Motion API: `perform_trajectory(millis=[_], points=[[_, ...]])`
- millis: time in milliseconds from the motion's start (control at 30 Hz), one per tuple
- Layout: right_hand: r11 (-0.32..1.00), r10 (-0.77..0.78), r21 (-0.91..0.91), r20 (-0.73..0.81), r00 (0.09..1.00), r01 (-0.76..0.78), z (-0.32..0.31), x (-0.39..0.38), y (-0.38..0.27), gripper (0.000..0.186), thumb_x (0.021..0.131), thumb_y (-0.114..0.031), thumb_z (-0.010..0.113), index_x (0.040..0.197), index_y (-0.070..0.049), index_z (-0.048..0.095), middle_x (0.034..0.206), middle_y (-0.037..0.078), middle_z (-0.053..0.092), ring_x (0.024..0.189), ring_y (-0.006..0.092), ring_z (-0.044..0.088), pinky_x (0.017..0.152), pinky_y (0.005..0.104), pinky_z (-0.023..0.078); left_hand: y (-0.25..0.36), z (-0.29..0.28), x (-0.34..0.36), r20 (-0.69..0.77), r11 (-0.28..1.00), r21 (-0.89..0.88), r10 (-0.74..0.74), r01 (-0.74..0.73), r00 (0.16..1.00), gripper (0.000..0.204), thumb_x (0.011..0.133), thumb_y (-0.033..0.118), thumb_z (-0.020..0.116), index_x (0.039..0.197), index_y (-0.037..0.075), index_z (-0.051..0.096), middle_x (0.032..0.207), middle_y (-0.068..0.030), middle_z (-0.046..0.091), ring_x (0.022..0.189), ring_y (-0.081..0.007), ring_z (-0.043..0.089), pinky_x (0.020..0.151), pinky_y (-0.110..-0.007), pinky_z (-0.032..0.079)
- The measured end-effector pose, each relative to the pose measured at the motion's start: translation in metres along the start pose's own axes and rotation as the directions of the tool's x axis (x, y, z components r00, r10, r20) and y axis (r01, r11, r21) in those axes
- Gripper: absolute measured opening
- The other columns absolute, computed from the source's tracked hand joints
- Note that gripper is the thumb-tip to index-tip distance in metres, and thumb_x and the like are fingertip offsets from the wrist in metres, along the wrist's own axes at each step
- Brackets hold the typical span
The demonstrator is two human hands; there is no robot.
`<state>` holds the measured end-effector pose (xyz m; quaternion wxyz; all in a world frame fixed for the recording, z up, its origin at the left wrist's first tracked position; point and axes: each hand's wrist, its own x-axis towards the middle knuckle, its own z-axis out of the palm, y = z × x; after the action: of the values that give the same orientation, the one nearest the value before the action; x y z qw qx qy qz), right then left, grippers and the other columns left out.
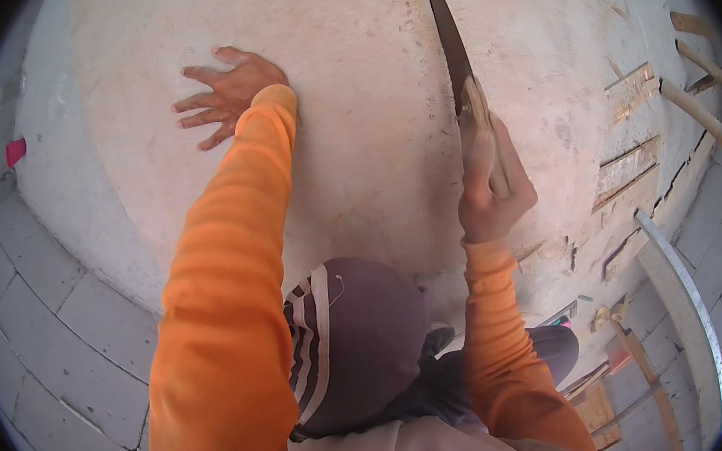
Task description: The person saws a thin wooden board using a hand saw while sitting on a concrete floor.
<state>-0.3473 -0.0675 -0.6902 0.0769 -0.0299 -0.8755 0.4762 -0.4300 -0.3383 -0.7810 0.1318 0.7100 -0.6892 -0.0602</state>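
Gripping the handsaw (448,34) in your closed right hand (492,187), blade running straight away across the pale board (370,138), you press your left hand (227,95) flat, fingers spread, well off to its left.

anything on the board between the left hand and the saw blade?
No. In the head view the stretch of pale board between the flat left hand and the saw blade shows only bare surface with faint scuffs.

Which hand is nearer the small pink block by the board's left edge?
Left. The left hand lies flat on the pale board, a little way right of the pink block. The right hand grips the handsaw, far right.
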Motion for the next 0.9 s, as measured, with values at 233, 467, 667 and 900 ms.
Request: perform_trajectory(millis=[233,467,667,900], points=[[0.997,0.072,-0.024,0.055,0.996,-0.071,-0.066,-0.078,-0.01,0.032,0.099,-0.004,0.063,0.124,0.014,0.067,0.109,0.027,0.075,0.095,0.0253,0.077,0.082,0.0316,0.06,0.001,-0.001,0.0,0.055,1.0,0.0,-0.02,0.02,0.998,0.067,0.103,0.057,0.033,0.163,0.026,0.032,0.17,-0.0244,0.019,0.159,-0.042,0.013,0.122,-0.071,0.01],[0.999,0.021,0.044,0.003,1.0,-0.021,0.006,0.013,-0.01,0.029,0.099,-0.009,0.069,0.124,0.006,0.071,0.074,0.008,0.07,0.062,0.0058,0.058,0.058,0.0239,0.048,0.0,-0.001,0.0,0.021,1.0,-0.001,-0.006,0.006,1.0,0.067,0.104,0.057,0.031,0.163,0.026,0.033,0.17,-0.0247,0.019,0.159,-0.0424,0.014,0.122,-0.071,0.01],[0.985,0.148,-0.096,0.085,0.985,-0.14,-0.057,-0.064,-0.009,0.032,0.1,-0.007,0.062,0.125,0.014,0.066,0.101,0.025,0.077,0.081,0.0185,0.075,0.073,0.0288,0.058,-0.001,0.001,0.001,0.013,1.0,0.008,0.0,0.0,1.0,0.066,0.105,0.056,0.032,0.162,0.025,0.034,0.169,-0.0258,0.02,0.158,-0.0433,0.014,0.122,-0.071,0.011],[0.997,0.074,0.019,0.034,0.997,-0.074,0.001,-0.003,-0.002,0.029,0.099,-0.008,0.068,0.125,0.007,0.071,0.089,0.014,0.078,0.071,0.0076,0.066,0.063,0.0237,0.052,-0.002,0.003,0.001,0.01,1.0,0.0,-0.002,0.002,1.0,0.065,0.104,0.055,0.033,0.162,0.025,0.035,0.169,-0.0265,0.021,0.159,-0.0431,0.014,0.122,-0.071,0.011]])
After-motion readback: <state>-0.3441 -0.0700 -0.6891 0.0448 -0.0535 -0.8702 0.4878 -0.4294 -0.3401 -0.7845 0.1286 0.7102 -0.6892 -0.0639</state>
